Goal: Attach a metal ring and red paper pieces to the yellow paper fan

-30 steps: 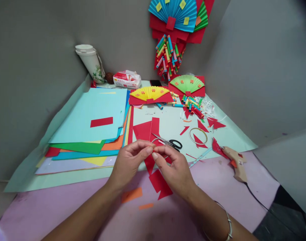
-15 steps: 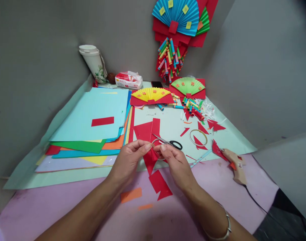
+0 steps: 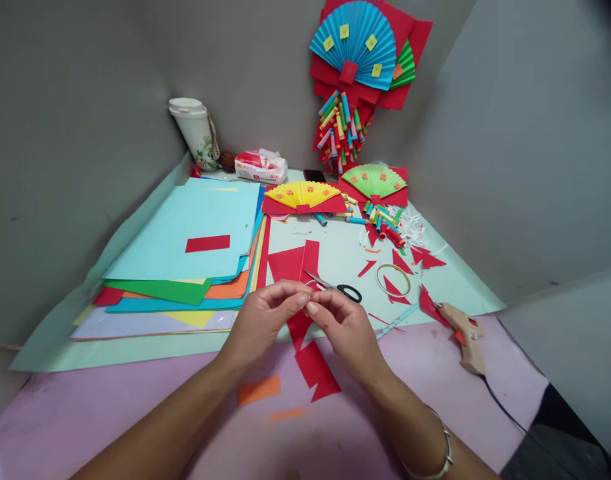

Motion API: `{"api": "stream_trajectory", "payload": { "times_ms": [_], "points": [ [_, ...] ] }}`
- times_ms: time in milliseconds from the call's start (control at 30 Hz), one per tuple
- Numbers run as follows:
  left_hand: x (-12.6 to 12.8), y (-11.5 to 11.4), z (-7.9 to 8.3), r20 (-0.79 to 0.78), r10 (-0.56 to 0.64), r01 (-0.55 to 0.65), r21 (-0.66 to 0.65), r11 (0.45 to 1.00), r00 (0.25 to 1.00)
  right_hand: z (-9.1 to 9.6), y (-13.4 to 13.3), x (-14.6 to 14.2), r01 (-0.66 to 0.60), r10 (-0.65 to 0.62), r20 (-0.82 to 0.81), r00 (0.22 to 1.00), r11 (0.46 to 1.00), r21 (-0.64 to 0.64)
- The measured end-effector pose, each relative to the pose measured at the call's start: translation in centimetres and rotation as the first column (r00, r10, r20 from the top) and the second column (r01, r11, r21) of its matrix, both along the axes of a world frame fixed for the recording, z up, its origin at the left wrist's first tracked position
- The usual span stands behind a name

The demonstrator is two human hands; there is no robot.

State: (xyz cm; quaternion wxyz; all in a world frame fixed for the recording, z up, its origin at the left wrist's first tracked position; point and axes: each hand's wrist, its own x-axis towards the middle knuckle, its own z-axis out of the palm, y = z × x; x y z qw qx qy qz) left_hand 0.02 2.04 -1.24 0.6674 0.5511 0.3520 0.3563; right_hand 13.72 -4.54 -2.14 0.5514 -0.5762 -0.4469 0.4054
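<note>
My left hand (image 3: pixel 263 320) and my right hand (image 3: pixel 348 330) meet over the front of the work mat. Thumbs and fingers of both are pinched together, fingertips touching. Whatever small thing sits between them is hidden by the fingers. Just behind the right fingers lie scissors (image 3: pixel 349 293) with black handles, partly covered. Red paper (image 3: pixel 285 262) lies behind the fingertips, and a cut red piece (image 3: pixel 317 369) rests below them. Two orange paper strips, one of them a wider piece (image 3: pixel 259 390), lie near the left forearm.
Stacked coloured sheets (image 3: pixel 185 227) fill the left side. Behind are a yellow fan (image 3: pixel 303 193), a green fan (image 3: pixel 375 180), a cup (image 3: pixel 195 137) and a tissue pack (image 3: pixel 261 167). At right lie a tape ring (image 3: pixel 379 280), red scraps and a corded glue gun (image 3: pixel 468 337).
My fingertips have drawn closer together, covering the small red fringed piece and the ring that showed between them. The whole view has shifted slightly; other things stay put.
</note>
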Motion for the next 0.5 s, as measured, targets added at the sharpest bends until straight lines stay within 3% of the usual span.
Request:
{"api": "stream_trajectory", "payload": {
  "times_ms": [167,267,500],
  "points": [
    [-0.16,-0.24,0.49,0.069,-0.014,0.011,0.043,0.999,0.998,-0.08,-0.22,0.23,-0.006,-0.008,0.085,0.996,0.985,0.17],
    [-0.28,-0.34,0.27,0.058,0.01,-0.018,0.139,0.99,0.998,-0.12,-0.31,0.25,-0.021,-0.018,0.158,0.987,0.969,0.246],
    [-0.53,-0.22,-0.06,0.047,0.024,-0.038,0.337,0.941,0.999,-0.44,-0.38,0.24,-0.046,-0.022,0.211,0.977,0.95,0.31]
  ]
}}
